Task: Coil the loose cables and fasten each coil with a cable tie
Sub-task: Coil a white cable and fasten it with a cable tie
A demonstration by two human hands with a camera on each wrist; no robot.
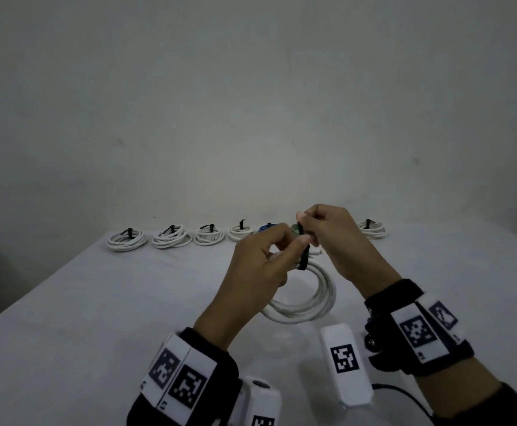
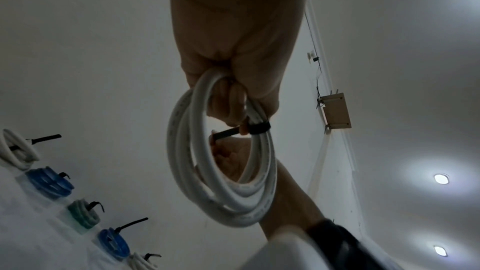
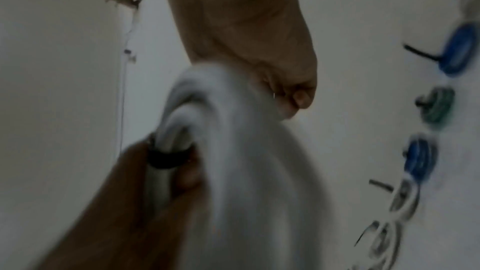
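Observation:
A white cable coil [image 1: 314, 298] hangs above the table between both hands. My left hand [image 1: 288, 245] grips the top of the coil, fingers curled through its loops [image 2: 221, 174]. A black cable tie [image 1: 304, 255] wraps the bundled strands just beside those fingers [image 2: 258, 127]. My right hand [image 1: 305, 221] pinches the tie's free end and holds it up from the coil. In the left wrist view the right hand [image 2: 228, 151] shows through the coil's opening, holding the tie's tail. The right wrist view is blurred; the coil [image 3: 241, 151] and the tie [image 3: 168, 158] show there.
Along the table's far edge stands a row of tied coils: several white ones [image 1: 127, 239], a blue one [image 1: 266, 227], a green one partly behind my hands, and a white one [image 1: 372, 229] at the right. The white-clothed table [image 1: 112, 302] drops off at the left.

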